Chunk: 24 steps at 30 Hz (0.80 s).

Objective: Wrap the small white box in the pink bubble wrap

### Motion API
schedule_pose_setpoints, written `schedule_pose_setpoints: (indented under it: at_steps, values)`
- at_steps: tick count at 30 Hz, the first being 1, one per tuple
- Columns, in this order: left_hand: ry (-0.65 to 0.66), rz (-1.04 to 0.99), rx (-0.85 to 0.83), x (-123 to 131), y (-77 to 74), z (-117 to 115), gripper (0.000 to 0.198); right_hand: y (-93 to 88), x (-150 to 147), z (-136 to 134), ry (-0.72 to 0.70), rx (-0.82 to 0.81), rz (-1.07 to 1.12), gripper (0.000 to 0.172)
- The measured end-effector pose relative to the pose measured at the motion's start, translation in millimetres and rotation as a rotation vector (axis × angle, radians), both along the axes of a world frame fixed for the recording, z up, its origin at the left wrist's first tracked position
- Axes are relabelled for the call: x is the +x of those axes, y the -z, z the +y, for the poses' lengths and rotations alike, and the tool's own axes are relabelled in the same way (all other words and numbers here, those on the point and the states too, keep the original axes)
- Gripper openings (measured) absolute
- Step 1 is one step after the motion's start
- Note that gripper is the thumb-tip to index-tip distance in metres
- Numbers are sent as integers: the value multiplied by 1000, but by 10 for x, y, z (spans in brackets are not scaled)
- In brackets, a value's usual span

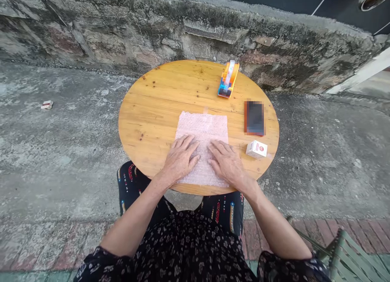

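A pinkish sheet of bubble wrap (202, 127) lies flat near the front edge of the round wooden table (146, 111). My left hand (182, 157) rests palm down on its left side, fingers stretched out. On the sheet's right side lies my right hand (225, 160), also flat with the fingers extended. Neither hand grips anything. A small white box (256, 149) with red print stands to the right of my right hand, apart from it. Whatever is under the palms is hidden.
An orange and blue tape dispenser (228, 79) stands at the table's back right. A dark, pixelated flat object (255, 117) lies on the right side. Behind the table runs a stone wall (152, 34). A green chair (350, 249) is at lower right; a crumpled packet (47, 105) lies on the ground.
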<state>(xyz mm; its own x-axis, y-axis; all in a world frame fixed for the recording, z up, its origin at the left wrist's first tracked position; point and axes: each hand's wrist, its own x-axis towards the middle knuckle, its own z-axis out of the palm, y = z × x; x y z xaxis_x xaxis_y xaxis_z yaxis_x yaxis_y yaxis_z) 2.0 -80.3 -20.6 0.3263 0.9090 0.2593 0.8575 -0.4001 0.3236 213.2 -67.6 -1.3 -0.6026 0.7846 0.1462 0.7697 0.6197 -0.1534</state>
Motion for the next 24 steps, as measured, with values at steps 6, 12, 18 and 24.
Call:
schedule_pose_setpoints:
  at_steps: [6,12,18,24]
  values:
    - [5,-10,-8,-5,-5,-2,43,-75,407,-195,147,31,14,35]
    - [-7,6,6,-5,7,-8,44,-110,-12,-183,-5,26,46,39]
    - [10,7,25,-11,22,4,44,-16,78,-264,-57,1,33,39]
    - [6,-8,-17,-14,3,3,44,-25,659,-519,115,41,63,31]
